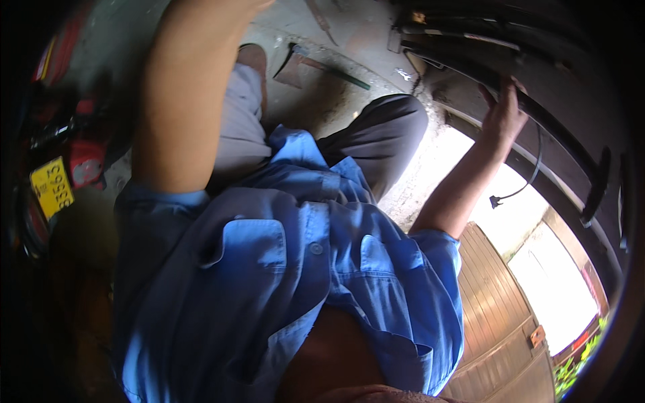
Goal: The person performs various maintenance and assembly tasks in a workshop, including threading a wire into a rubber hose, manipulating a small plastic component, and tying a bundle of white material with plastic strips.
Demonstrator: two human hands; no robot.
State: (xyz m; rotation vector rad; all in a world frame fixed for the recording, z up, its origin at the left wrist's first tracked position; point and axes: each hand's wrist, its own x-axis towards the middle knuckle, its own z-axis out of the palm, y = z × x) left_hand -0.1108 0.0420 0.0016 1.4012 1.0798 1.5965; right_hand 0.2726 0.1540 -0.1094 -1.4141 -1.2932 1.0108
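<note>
My right hand (505, 115) is closed around a long black bar (557, 124) at the upper right, its thumb on one side and fingers on the other. The bar slants down to the right along a dark frame. My left arm (181, 101) stretches up past the top edge. Only a sliver of my left hand (259, 4) shows there, so whatever it touches is out of view. Between the arms, an axe (293, 70) with a dark handle lies on the concrete floor, near my brown shoe (253, 59).
Another long, thin tool (320, 21) lies beyond the axe. A red motorcycle (86, 161) with a yellow plate stands at the left. A black cable (538, 164) with a plug end dangles below the bar. Lower right is a slatted brown door (494, 282) beside a bright opening.
</note>
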